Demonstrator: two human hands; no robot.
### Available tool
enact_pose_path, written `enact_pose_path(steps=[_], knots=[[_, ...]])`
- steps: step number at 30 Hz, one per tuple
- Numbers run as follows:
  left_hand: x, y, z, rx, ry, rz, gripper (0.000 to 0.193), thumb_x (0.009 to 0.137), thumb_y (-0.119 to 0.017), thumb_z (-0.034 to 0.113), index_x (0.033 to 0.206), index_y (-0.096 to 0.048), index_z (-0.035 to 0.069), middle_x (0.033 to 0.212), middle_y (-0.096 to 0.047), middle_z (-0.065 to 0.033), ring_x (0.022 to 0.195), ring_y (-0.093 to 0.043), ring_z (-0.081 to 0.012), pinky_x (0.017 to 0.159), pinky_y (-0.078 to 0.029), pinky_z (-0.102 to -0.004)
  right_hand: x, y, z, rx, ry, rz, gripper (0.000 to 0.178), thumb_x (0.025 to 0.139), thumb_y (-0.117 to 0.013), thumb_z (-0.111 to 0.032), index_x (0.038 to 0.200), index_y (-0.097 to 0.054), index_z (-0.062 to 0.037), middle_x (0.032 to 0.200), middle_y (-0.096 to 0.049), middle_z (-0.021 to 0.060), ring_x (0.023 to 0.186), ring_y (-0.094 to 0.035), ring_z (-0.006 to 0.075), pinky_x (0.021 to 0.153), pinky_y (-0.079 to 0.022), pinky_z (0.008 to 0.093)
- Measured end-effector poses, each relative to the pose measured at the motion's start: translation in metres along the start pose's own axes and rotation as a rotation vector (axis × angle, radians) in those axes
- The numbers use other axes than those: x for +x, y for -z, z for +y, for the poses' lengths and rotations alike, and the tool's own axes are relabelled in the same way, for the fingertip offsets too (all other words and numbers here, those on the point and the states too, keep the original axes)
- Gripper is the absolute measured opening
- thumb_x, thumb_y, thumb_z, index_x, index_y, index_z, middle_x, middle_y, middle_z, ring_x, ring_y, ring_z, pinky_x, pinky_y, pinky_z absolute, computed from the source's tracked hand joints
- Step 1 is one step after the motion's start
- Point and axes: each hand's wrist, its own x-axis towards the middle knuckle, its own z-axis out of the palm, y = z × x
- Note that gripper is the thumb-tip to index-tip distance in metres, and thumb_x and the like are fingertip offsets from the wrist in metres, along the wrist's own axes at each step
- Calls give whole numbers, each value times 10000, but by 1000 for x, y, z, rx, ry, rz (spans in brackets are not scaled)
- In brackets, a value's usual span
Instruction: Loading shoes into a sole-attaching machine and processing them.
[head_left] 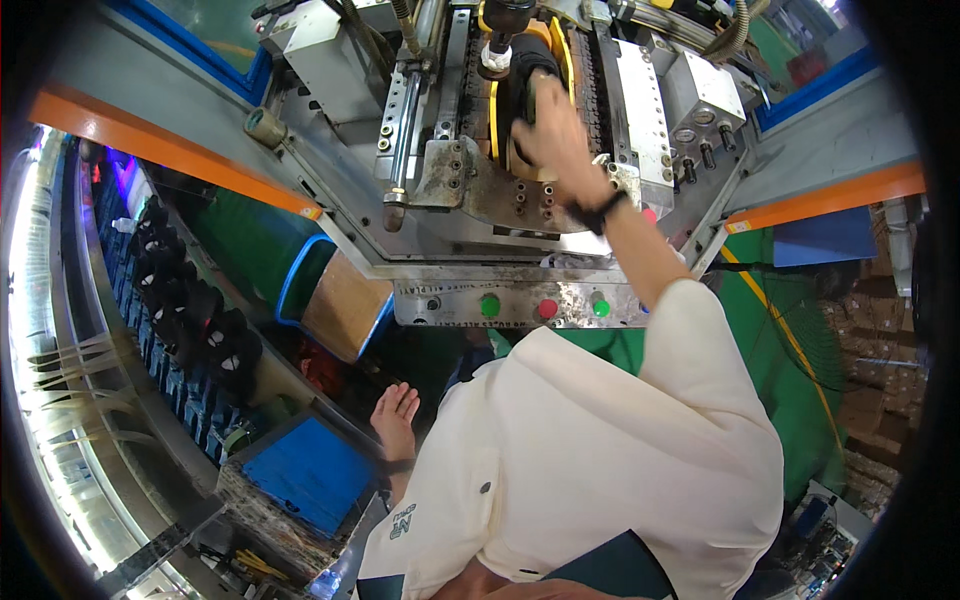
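Observation:
My right hand (555,135) reaches into the machine, its thumb and fingers around a black shoe (520,85) that stands between two yellow-edged side pads (494,118). The hand covers much of the shoe, so its near end is partly hidden. Just above the shoe hangs a round press head (496,60) with a pale collar. Down beside my body, my left hand (396,415) is held in the air with its fingers stretched out and nothing in it.
A control panel with green and red buttons (548,309) runs along the machine's front. To the left are a wooden-seated stool (345,305), a blue-topped stand (310,475) and a conveyor carrying several black shoes (180,290). Gauges (703,117) sit at the machine's right.

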Motion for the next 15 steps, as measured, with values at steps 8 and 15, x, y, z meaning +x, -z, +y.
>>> enact_pose_path(steps=[8, 15], knots=[[1, -54, 11, 177, -37, -172, 288, 999, -637, 215, 1161, -613, -22, 1130, -699, -175, 988, -716, -276, 866, -595, -365, -232, -45, -80, 379, 77, -371, 208, 804, -685, -119, 993, -616, -69, 1031, -629, 122, 958, -636, 310, 744, -565, 411], [-28, -43, -4, 227, -27, -123, 292, 1008, -624, 226, 1165, -613, -20, 1123, -701, -173, 1004, -712, -282, 880, -594, -388, -286, -129, -53, 270, 117, -429, 191, 871, -636, -161, 1019, -596, -47, 1091, -614, 160, 990, -651, 333, 752, -586, 450]])
